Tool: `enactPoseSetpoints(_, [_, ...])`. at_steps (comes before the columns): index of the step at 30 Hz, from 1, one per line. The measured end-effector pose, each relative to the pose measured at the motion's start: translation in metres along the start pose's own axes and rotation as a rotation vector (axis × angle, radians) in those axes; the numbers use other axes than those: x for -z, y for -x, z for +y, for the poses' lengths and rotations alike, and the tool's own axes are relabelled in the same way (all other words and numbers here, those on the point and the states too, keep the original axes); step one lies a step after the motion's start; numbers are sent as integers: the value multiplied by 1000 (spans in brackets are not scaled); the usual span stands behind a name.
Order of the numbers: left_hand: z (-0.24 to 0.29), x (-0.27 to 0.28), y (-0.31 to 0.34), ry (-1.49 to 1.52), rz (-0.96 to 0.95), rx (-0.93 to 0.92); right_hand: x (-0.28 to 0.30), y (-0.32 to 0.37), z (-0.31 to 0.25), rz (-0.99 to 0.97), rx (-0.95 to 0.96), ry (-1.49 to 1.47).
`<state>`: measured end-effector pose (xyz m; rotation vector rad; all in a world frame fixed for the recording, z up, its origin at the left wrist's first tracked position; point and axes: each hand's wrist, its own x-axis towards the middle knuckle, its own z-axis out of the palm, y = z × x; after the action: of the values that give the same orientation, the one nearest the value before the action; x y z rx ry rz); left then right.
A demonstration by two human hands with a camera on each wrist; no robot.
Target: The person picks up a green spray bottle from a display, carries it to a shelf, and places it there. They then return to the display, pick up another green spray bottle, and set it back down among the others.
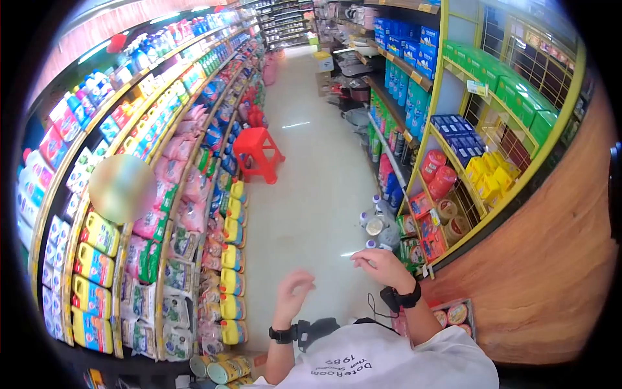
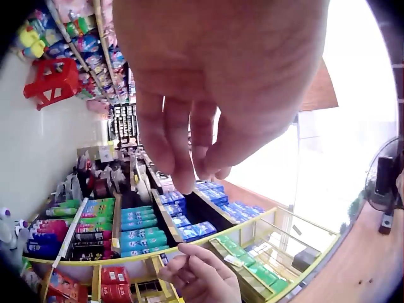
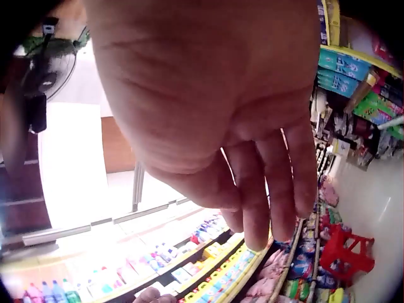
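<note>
In the head view my left hand [image 1: 294,293] is raised over the aisle floor, fingers loosely bent, slightly blurred and holding nothing. To its right, my right hand [image 1: 383,268] is also up in front of the body with relaxed fingers and nothing in its grasp. The two hands are apart. In the left wrist view the left palm [image 2: 214,69] fills the top, its fingers hanging down, and the right hand [image 2: 203,276] shows below. The right palm [image 3: 208,95] covers much of the right wrist view, its fingers pointing downward. White containers with purple caps [image 1: 382,227] stand beyond the right hand.
Shelves of detergent bottles and yellow jugs [image 1: 233,285] line the left side. A red stool [image 1: 258,152] stands on the pale aisle floor [image 1: 291,188]. On the right are yellow-framed shelves with green boxes [image 1: 512,94] and a wooden counter [image 1: 544,272].
</note>
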<state>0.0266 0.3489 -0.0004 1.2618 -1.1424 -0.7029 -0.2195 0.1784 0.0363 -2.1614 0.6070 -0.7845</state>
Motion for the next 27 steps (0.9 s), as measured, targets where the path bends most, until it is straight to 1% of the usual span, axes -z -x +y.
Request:
enactPoseSetpoints(1, [-9,-2,-13,-21,-6,28,3,-11,8,-7,-15,24])
enactPoseSetpoints(4, [-29,-9,-56,-117,-117,82,5,-41,36,4,-78,39])
enactPoseSetpoints(5, [-39,-9,-72,-108,-187,40,6,-51,46,15,-99,40])
enactPoseSetpoints(8, [-57,-4,-129,-63,-293,47,4,-84,86,41,-104,70])
enactPoseSetpoints(11, [-83,12,-195,-70,-362,51,6,-128,115,58,-138,145])
enactPoseSetpoints(14, [-110,30,-271,-178,-454,0,12,-180,138,91,-191,125])
enactPoseSetpoints(15, [-110,35,-297,-278,-460,-35,20,-202,137,93,-219,127])
enactPoseSetpoints(17, [-110,46,-344,-331,-485,-41,27,-241,133,107,-277,111])
enactPoseSetpoints(19, [-121,61,-395,-412,-515,-64,31,-273,150,170,-230,162])
enactPoseSetpoints(20, [-135,66,-416,-453,-529,-74,33,-282,158,195,-216,190])
enactPoseSetpoints(21, [-146,67,-430,-491,-544,-75,36,-290,164,217,-242,185])
enactPoseSetpoints(24, [-135,67,-482,-472,-620,-39,38,-309,179,277,-334,136])
enactPoseSetpoints(25, [-134,66,-497,-474,-611,-44,41,-316,184,302,-362,109])
enactPoseSetpoints(27, [-150,61,-519,-513,-611,-86,49,-331,202,323,-428,102])
